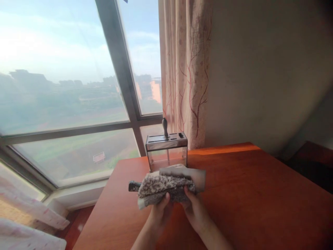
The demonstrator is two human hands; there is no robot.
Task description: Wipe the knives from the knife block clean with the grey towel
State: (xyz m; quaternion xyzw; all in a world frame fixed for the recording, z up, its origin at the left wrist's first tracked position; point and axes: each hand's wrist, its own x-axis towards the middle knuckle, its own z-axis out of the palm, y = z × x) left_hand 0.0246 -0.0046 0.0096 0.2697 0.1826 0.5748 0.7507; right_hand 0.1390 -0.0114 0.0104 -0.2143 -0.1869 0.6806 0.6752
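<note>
Both my hands hold a grey-and-white fluffy cloth [166, 184], bunched up over the near side of the table. My left hand [161, 208] grips its lower edge, thumb on top and the other fingers hidden beneath. My right hand [194, 210] pinches the cloth's right part the same way. A cleaver lies within the cloth: its black handle [134, 186] sticks out on the left and its broad grey blade [199, 178] on the right. The cloth covers the middle of the cleaver. Just behind stands a clear-sided knife block [166, 142] with a slotted metal top.
A tool with a black handle [164, 127] stands upright in the knife block, its thin rod showing inside. The reddish-brown wooden table [247, 194] reaches to the wall. Behind are a large window [65, 69] and a patterned curtain [187, 69]. Another curtain [28, 229] hangs at lower left.
</note>
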